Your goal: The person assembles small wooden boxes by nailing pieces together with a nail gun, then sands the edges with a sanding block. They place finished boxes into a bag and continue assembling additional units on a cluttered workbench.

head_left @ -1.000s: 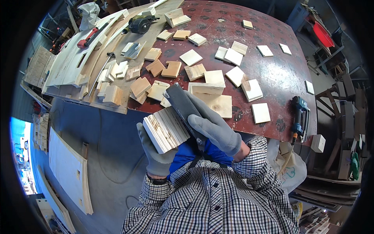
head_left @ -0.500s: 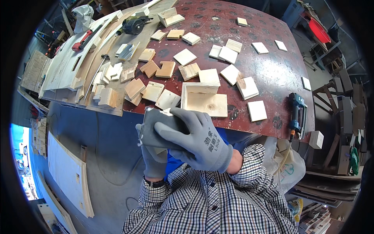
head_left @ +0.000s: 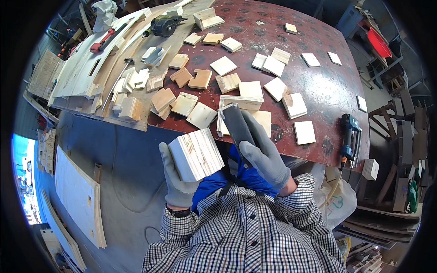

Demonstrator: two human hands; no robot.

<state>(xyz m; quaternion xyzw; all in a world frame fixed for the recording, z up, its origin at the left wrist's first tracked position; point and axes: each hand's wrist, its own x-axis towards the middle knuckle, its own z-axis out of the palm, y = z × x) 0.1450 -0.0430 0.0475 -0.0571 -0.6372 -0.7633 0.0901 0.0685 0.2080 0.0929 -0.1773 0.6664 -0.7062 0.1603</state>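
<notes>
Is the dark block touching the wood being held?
No, a gap separates the dark block in the right hand from the wood in the left hand.

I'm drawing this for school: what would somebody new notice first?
Probably the pale layered wood block in the gloved left hand, with a dark grey block in the gloved right hand beside it. Beyond them, wooden pieces lie scattered over a dark red tabletop. A bright red basin also stands out at the upper right.

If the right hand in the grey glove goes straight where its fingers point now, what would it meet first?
Probably the pale L-shaped wooden piece on the dark-red table; the height of the right hand is unclear.
</notes>
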